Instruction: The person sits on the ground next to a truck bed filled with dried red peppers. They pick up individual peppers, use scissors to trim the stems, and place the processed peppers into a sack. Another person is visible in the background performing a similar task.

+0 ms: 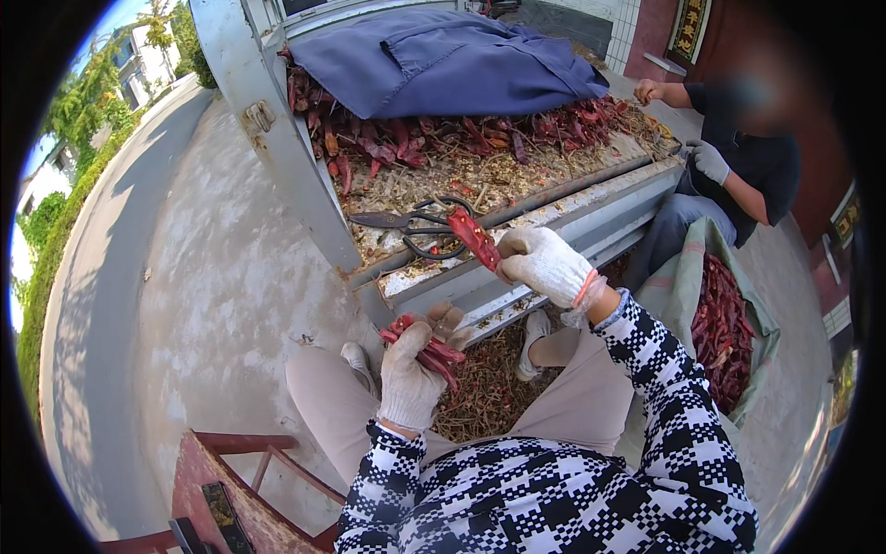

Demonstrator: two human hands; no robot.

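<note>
My left hand [413, 374], in a white knit glove, is closed around a few dried red chili peppers [441, 362] above my lap. Out over the edge of the truck bed, my right hand [543, 266], gloved too, grips one dried red chili pepper [473, 237] by its lower end. Just beyond that pepper lies a pair of black-handled scissors [420, 224] on the bed, blades toward the left. A heap of dried chili peppers [397, 138] covers the bed farther back, partly under a dark blue cloth [452, 65].
At right, a green-grey sack [759, 319] stands full of red peppers. A co-worker [748, 157] sits beyond it, one hand gloved. Stems and debris [484, 392] cover the ground between my feet. A worn red wooden chair [208, 489] is at lower left; the truck's metal post [268, 138] rises at left.
</note>
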